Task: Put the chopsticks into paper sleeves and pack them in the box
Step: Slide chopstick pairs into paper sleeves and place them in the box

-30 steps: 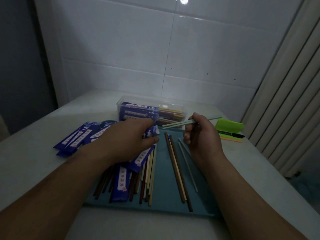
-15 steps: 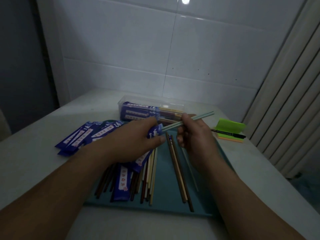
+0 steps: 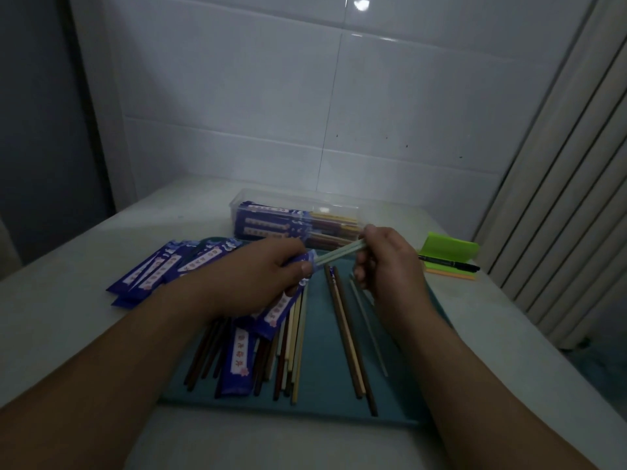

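While left hand point(image 3: 258, 276) grips sleeve point(image 3: 281, 305), right hand point(image 3: 390, 262) chopsticks point(image 3: 342, 251): box point(image 3: 291, 195) behind.

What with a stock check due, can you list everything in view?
clear box: one, transparent, far middle of table
sleeved chopsticks: several, blue sleeves, inside the box
loose sleeves: a pile, blue, on table left of mat
mat: one, teal, near middle
loose chopsticks: many, brown and cream, on mat's left; a blue sleeve lies among them
brown pair: two, mat's middle
pale chopstick: at least one, greenish, mat's right
sticky notes: two pads, green over orange, far right
pen: one, black, on the notes
table: one, white
left hand: grips held sleeve, blue
right hand: pinches held chopsticks, two, pale green, tips at that sleeve's mouth
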Demonstrator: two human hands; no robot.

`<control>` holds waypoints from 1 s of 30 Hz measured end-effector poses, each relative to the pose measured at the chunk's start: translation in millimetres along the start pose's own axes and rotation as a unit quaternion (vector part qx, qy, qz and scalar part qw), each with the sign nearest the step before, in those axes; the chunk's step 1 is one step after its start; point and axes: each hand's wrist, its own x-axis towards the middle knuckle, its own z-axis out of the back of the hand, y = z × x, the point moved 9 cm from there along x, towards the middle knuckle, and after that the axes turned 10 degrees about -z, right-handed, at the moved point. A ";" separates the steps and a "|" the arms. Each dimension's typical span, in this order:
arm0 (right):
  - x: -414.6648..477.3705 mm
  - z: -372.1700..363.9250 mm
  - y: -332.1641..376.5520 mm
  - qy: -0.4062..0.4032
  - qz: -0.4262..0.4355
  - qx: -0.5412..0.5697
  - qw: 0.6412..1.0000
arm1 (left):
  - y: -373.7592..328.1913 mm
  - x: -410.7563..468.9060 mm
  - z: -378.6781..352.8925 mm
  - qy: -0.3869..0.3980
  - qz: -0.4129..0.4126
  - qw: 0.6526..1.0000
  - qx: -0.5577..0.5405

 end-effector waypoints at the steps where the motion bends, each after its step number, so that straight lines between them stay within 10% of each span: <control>1: -3.1 -6.6 -0.6 0.019 -0.002 -0.020 1.000 | -0.8 0.3 -0.4 0.000 -0.002 1.000 0.002; 16: -29.4 -54.3 -7.8 0.154 0.027 -0.239 0.958 | -5.5 1.3 -9.2 0.001 -0.059 0.991 0.123; 30: -7.7 -23.5 -15.0 0.067 -0.075 -0.146 0.984 | 12.4 5.0 -3.3 -0.014 -0.041 0.981 0.187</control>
